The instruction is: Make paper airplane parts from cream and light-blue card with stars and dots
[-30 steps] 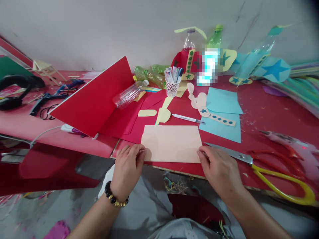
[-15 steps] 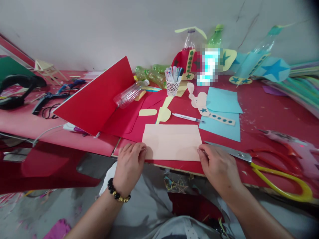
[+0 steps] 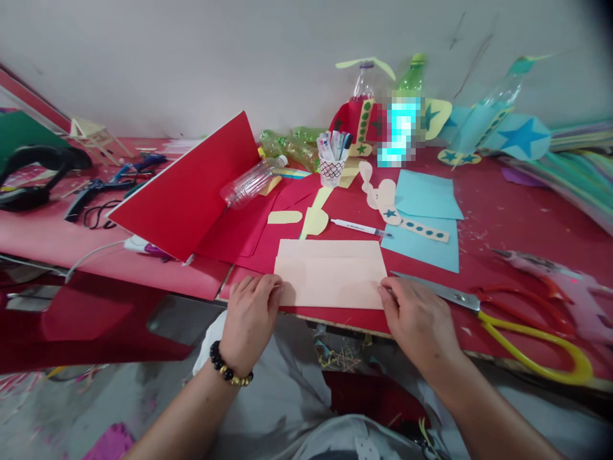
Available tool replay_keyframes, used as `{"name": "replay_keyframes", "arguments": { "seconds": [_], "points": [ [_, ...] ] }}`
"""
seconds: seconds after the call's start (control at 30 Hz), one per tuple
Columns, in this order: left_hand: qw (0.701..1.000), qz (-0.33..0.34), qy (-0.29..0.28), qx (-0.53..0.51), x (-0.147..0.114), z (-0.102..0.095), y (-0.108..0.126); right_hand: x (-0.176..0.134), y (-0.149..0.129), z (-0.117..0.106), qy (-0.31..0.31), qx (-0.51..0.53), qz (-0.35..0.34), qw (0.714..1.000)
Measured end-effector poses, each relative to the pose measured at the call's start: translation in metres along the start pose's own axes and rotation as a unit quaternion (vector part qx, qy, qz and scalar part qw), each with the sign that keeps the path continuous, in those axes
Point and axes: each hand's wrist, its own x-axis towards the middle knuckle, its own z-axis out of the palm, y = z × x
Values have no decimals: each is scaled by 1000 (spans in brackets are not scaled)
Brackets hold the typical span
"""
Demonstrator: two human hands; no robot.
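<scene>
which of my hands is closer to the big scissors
Right. Your right hand is beside the scissors, at the right end of the cream sheet; your left hand is farther off, at its left end.

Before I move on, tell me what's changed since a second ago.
Nothing visibly moved beyond a slight shift of view; nothing newly grasped or released. The left hand and right hand stay at the beige paper's ends; pen, cup and scissors stay put.

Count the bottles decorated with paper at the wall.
3: the red-wrapped bottle at left, the partly blurred green bottle in the middle, the blue-wrapped bottle at right.
</scene>
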Motion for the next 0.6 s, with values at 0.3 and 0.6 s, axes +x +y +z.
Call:
{"name": "replay_keyframes", "arguments": {
  "seconds": [0.3,0.6],
  "points": [
    [998,33,42,46,-1,-4,7,1,-1,0,9,-6,-2,1000],
    [980,191,-44,-33,-11,7,37,0,-2,-1,2,-20,-1,1000]
  ]
}}
